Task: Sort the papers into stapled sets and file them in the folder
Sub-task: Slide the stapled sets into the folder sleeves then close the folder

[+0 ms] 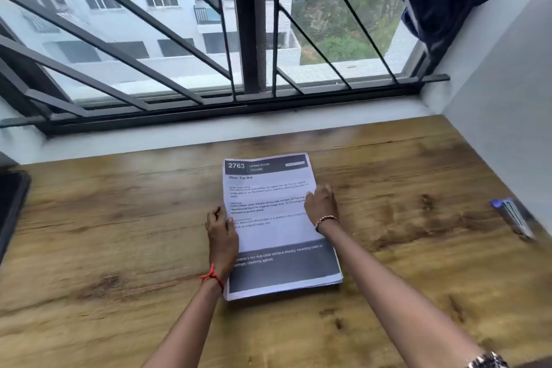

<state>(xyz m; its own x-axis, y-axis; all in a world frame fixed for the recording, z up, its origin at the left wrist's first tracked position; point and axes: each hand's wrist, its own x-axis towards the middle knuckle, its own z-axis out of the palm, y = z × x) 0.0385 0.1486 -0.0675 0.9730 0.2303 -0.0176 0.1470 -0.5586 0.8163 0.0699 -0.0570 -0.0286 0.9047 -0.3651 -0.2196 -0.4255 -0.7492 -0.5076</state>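
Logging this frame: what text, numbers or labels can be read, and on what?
"2763": header of the top sheet on the stack of papers.
"LIVING ROOM": same header.
"Clean Toy Mat": title beneath, slightly blurred.
"toy mat (with surface stains), cleaning cloth or": dark footer band, soft.
Body paragraphs and small header tags: too blurred to read.
Stapler: no legible text.

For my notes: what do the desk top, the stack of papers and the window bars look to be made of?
The desk top: wood or wood-look laminate, matt, brown grain with dark knots; which, I cannot tell. The stack of papers: thin white printer paper, matt, grey-and-black print, layered edges. The window bars: probably painted metal, being slim, straight and dark grey.
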